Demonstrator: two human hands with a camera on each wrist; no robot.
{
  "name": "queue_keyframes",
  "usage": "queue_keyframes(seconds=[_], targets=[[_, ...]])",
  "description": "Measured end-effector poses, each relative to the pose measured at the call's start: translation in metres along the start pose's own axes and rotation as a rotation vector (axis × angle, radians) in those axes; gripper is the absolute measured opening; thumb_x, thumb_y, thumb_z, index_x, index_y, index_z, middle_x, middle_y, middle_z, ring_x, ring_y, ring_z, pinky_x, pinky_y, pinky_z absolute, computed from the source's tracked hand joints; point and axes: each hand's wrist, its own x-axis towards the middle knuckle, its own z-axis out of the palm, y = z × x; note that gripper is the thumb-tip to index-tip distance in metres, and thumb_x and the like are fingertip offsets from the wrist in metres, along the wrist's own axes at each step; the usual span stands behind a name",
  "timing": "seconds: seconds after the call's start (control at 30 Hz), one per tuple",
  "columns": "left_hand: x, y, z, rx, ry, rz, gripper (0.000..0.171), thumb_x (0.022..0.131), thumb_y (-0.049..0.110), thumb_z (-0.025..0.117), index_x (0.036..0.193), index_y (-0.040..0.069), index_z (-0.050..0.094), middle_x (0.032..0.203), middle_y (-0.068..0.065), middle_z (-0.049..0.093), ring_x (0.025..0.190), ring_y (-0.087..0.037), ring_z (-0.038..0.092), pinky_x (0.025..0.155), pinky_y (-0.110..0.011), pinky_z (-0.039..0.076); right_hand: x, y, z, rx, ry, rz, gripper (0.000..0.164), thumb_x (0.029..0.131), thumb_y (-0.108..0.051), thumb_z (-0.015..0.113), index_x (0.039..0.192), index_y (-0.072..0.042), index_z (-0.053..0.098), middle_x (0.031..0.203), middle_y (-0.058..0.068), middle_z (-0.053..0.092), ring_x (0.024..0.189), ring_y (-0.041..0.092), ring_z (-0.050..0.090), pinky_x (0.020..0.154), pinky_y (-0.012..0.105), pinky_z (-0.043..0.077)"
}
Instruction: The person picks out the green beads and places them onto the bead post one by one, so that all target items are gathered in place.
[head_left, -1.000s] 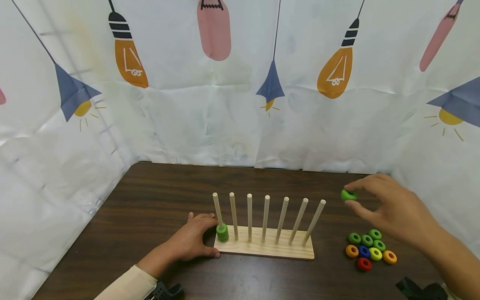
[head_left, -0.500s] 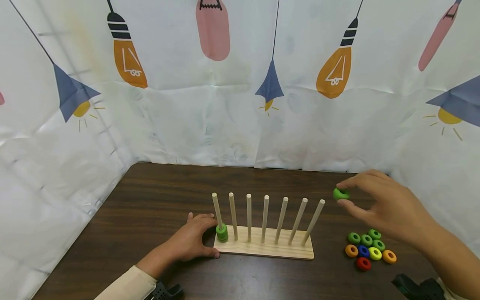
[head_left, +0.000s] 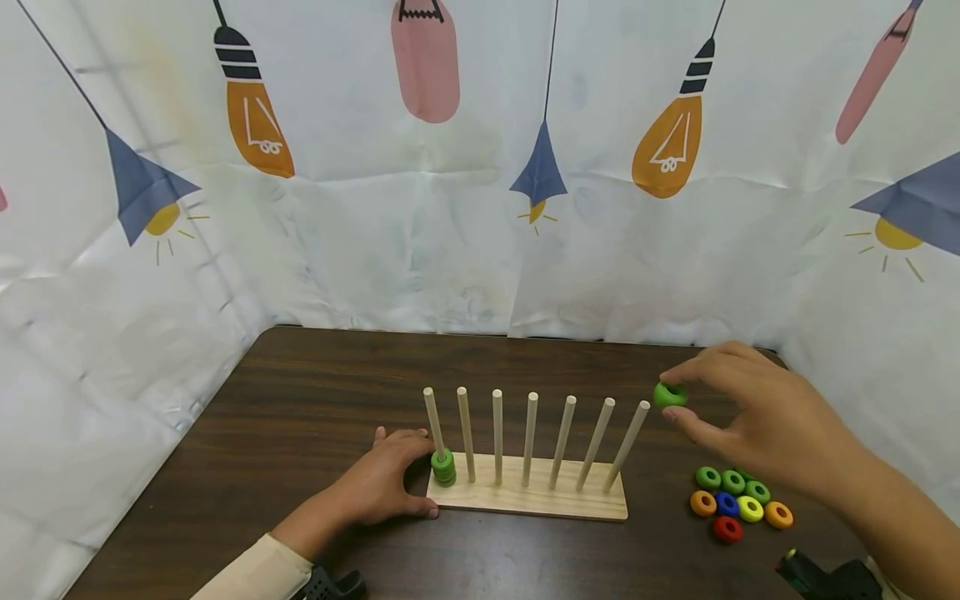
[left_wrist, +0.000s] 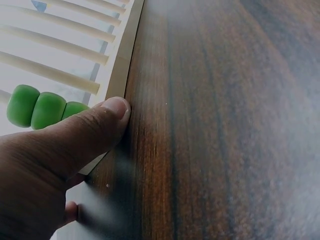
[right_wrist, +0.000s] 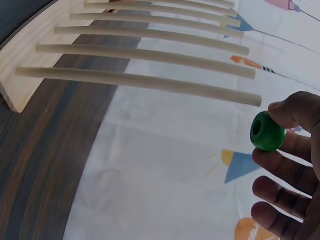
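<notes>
A pale wooden peg board (head_left: 528, 498) with a row of upright pegs stands on the table. On its leftmost peg sits a stack of green beads (head_left: 444, 468); the left wrist view shows it close (left_wrist: 48, 110). My left hand (head_left: 386, 482) grips that left end, the thumb (left_wrist: 95, 125) along the front edge and the fingers partly hidden behind. Just right of the rightmost peg's top (head_left: 644, 406), my right hand (head_left: 772, 421) pinches a green bead (head_left: 670, 395) between thumb and fingers. In the right wrist view this bead (right_wrist: 269, 132) is apart from the peg tip.
Loose beads lie on the dark table (head_left: 322, 392) below the right hand: several green (head_left: 708, 477), two orange (head_left: 778, 515), one blue (head_left: 727, 503), one yellow (head_left: 750, 508), one red (head_left: 727, 529). A white printed cloth (head_left: 465, 250) hangs behind the table.
My right hand has moved left with the green bead, closer to the rightmost peg. It now covers part of the loose green beads. The left hand and the board stay put.
</notes>
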Motion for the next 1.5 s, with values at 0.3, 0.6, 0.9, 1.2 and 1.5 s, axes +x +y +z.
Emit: queue_keyframes(seconds=[0.3,0.6,0.9,1.2,1.5], targets=[[0.000,0.000,0.001,0.013,0.004,0.008,0.070,0.070,0.041,0.094,0.130,0.015,0.067,0.140,-0.008,0.061,0.140,-0.038,0.044,0.106,-0.082,0.014,0.006,-0.006,-0.002,0.015,0.016,-0.051,0.046,0.071,-0.018,0.092,0.112,-0.029,0.074,0.109,-0.019,0.064,0.101,0.004,0.059,0.081,0.020,0.047],[-0.001,0.000,0.000,0.016,0.002,0.004,0.076,0.071,0.043,0.094,0.134,0.013,0.064,0.147,-0.014,0.053,0.142,-0.040,0.042,0.107,-0.081,0.012,0.012,-0.009,0.001,0.031,0.030,-0.100,0.039,0.075,-0.023,0.089,0.110,-0.030,0.073,0.110,-0.022,0.064,0.102,0.000,0.059,0.075,0.020,0.049],[-0.001,0.002,-0.001,-0.038,-0.030,-0.018,0.081,0.072,0.042,0.094,0.141,0.015,0.060,0.153,-0.008,0.050,0.150,-0.036,0.029,0.109,-0.079,0.006,0.015,-0.013,0.004,0.057,0.032,-0.107,0.033,0.080,-0.027,0.086,0.111,-0.029,0.073,0.112,-0.022,0.065,0.104,0.002,0.060,0.075,0.022,0.050],[-0.001,0.002,-0.001,-0.035,-0.042,-0.023,0.079,0.073,0.041,0.093,0.140,0.014,0.061,0.153,-0.009,0.049,0.150,-0.036,0.029,0.110,-0.079,0.004,0.020,-0.016,0.008,0.079,0.050,-0.135,0.041,0.100,-0.061,0.050,0.108,-0.028,0.074,0.110,-0.022,0.066,0.104,0.002,0.061,0.076,0.022,0.050],[0.001,0.003,-0.001,-0.025,-0.049,-0.022,0.079,0.072,0.042,0.093,0.139,0.013,0.061,0.154,-0.010,0.049,0.150,-0.037,0.030,0.109,-0.080,0.004,0.024,-0.019,0.012,0.083,0.031,-0.138,0.044,0.100,-0.062,0.049,0.108,-0.027,0.074,0.110,-0.022,0.065,0.106,0.004,0.061,0.077,0.025,0.052]])
